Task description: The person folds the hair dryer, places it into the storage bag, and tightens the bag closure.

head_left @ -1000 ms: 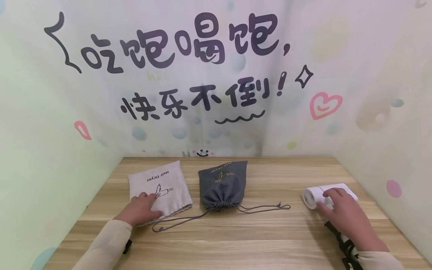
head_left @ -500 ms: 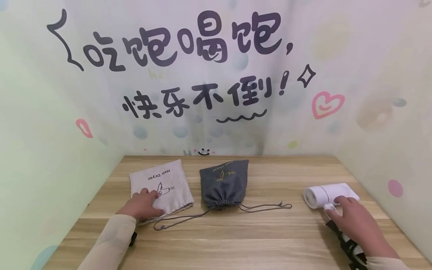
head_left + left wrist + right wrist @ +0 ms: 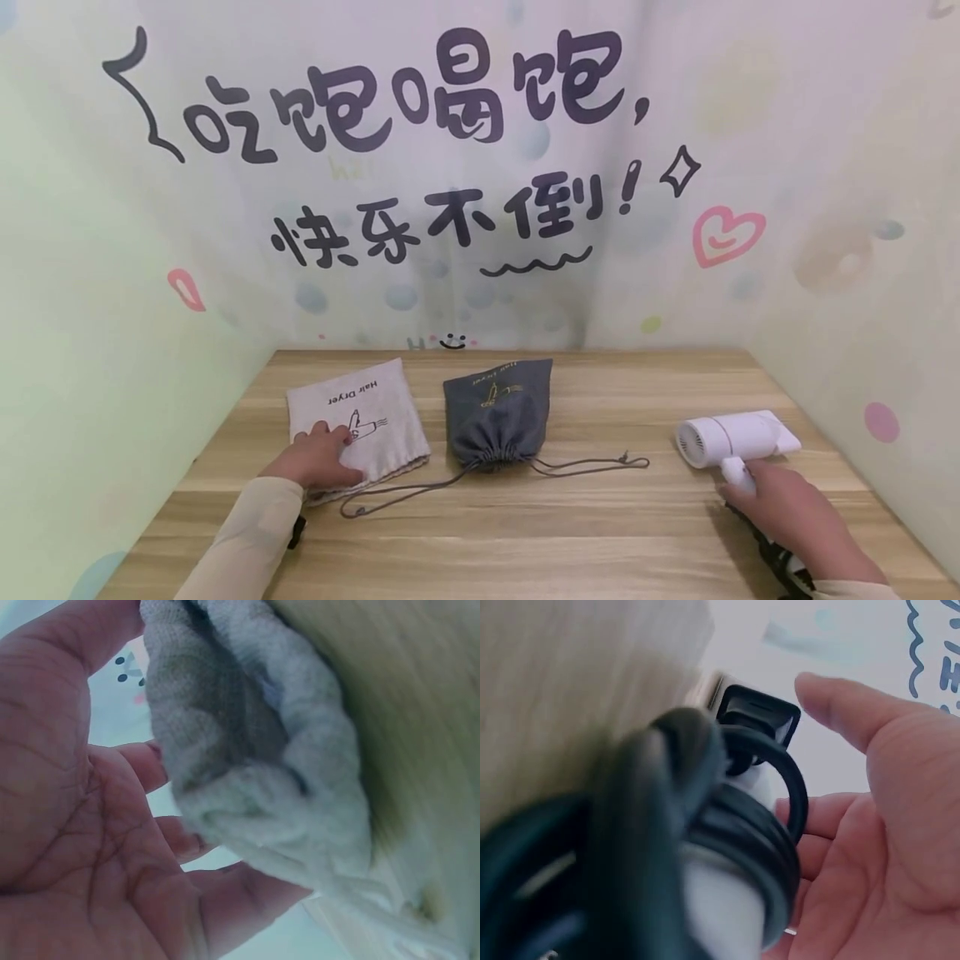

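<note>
White hair dryer (image 3: pixel 731 440) lies at the lower right of the frame on the table (image 3: pixel 525 542), its barrel running left to right and its handle (image 3: pixel 738 473), wound with black cord (image 3: pixel 660 847), pointing down to the nearer right hand (image 3: pixel 802 508), whose grip looks loosely spread. At lower left, the left hand (image 3: pixel 315 458) rests, grip relaxed, on a pale bag (image 3: pixel 393 446), its mouth gaping on shadowed cloth; the dark grey bag (image 3: pixel 498 425) between them is cinched, contents hidden.
</note>
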Motion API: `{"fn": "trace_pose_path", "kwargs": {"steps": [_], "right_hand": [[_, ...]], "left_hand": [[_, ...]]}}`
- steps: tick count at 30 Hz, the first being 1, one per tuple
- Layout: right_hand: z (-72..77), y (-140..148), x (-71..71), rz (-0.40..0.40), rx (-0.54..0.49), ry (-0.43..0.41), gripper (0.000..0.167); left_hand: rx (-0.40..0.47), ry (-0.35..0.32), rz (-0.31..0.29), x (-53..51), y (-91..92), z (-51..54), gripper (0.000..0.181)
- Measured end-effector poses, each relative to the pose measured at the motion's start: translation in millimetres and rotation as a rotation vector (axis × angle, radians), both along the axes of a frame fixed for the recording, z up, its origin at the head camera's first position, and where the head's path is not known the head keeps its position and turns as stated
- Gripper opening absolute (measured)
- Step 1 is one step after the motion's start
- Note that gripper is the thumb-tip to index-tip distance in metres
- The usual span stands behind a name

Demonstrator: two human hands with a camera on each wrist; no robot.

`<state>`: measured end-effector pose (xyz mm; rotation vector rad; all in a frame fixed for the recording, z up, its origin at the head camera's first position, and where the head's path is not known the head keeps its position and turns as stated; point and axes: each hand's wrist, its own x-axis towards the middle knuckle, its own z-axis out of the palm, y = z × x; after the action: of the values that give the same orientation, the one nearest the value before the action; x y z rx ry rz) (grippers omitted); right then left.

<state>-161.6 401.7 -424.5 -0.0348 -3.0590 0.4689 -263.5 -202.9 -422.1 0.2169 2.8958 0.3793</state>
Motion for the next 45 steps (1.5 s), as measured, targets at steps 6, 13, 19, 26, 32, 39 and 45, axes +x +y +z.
{"fn": "trace_pose_path", "kwargs": {"steps": [6,13,19,26,32,39,45], "right_hand": [[0.3,-4.7,5.1,0.010,0.010,-0.062,0.042],[-5.2,-2.8,10.4,0.064,0.011,-0.012,0.062],[-9.5,-2.0,12.9,0.069,0.026,0.014,0.064],[-9.6,-3.2,14.7,0.037,0.026,-0.005,0.062],[-12.3,-2.2,15.6,0.014,0.037,0.020,0.047],[-13.0,-0.1,16.4,0.000,0.041,0.109,0.029],[-8.0,-2.1,16.1,-0.021,0.045,0.170,0.024]], "left_hand": [[-0.003,-0.005,0.000,0.1,0.4,1.4,0.064],[-0.002,-0.020,-0.002,-1.5,0.6,0.7,0.065],[0.005,-0.012,-0.008,-1.2,0.2,0.7,0.065],[0.008,0.004,-0.006,-0.6,-1.6,-1.4,0.064],[0.009,0.008,0.001,-0.1,-1.2,-0.5,0.064],[0.006,0.005,0.002,1.1,0.3,2.0,0.065],[0.001,0.002,0.007,2.1,0.4,2.0,0.064]]}}
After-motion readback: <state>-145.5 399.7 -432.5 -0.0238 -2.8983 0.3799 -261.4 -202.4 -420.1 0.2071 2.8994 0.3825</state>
